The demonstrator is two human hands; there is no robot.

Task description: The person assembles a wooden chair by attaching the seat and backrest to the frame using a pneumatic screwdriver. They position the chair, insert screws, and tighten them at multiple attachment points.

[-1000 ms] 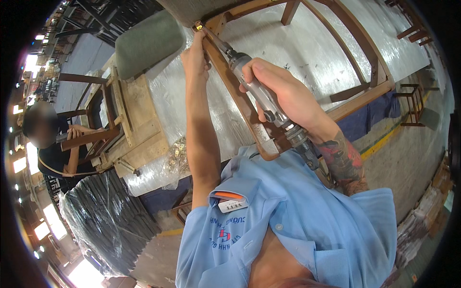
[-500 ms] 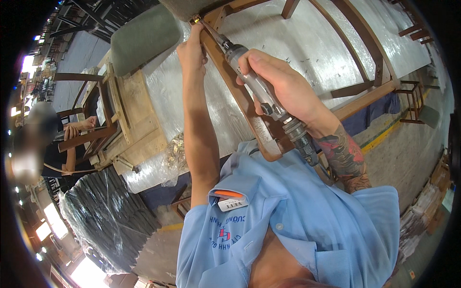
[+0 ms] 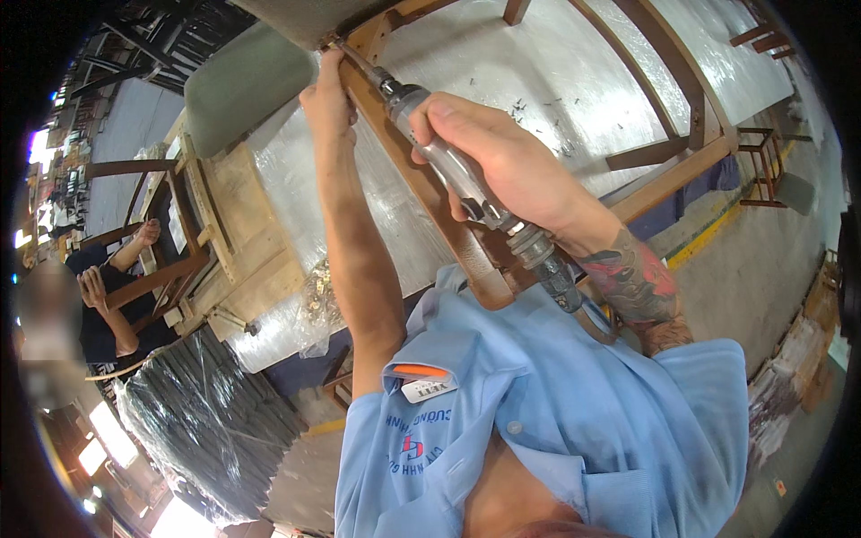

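My right hand point(image 3: 489, 148) is wrapped round a grey air screwdriver point(image 3: 457, 175), its hose fitting toward my chest. The long bit points up and left to the corner where a brown wooden chair frame point(image 3: 417, 179) meets a grey-green seat pad point(image 3: 300, 18). Close by the bit's tip is my left hand point(image 3: 329, 106), fingers curled and the thumb side raised against that corner. Whatever it pinches there is too small to make out. The frame lies on its side on a plastic-covered worktable point(image 3: 287, 188), one end near my shirt.
Another grey-green pad point(image 3: 251, 85) stands at the far left. Loose screws point(image 3: 560, 134) are scattered on the plastic; a bag of hardware point(image 3: 321, 291) sits by my left forearm. At left, a co-worker's hands point(image 3: 94, 287) are at another chair frame point(image 3: 157, 278). Wrapped dark parts point(image 3: 206, 412) are stacked below.
The whole view has shifted slightly, so the chair and both my hands appear further left. The bit stays at the same corner. The co-worker's hands have moved apart.
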